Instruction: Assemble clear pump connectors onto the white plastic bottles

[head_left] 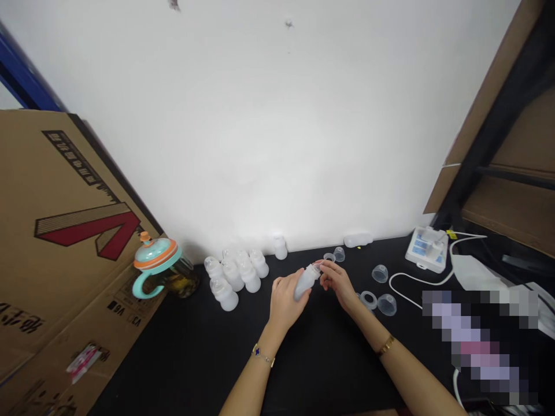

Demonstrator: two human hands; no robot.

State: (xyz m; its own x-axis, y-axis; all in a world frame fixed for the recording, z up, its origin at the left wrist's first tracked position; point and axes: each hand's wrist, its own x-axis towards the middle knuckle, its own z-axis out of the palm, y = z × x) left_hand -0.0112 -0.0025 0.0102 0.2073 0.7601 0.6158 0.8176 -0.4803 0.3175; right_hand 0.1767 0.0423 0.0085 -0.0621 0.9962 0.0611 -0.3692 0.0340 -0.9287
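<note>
My left hand [285,301] is wrapped round the body of a translucent white baby bottle [306,281], held tilted over the black table [195,352]. My right hand [337,283] pinches at the bottle's top end with its fingertips; what sits under those fingers is too small to make out. A cluster of several capped bottles [236,273] stands to the left of my hands. One more bottle [280,247] stands alone by the wall, and another [358,239] lies on its side there.
Clear caps [380,273] [387,304] and rings [369,299] lie to the right of my hands. A teal and orange handled cup [156,263] stands at the left beside a large cardboard box [56,248]. A white device [427,248] with a cord sits at the right.
</note>
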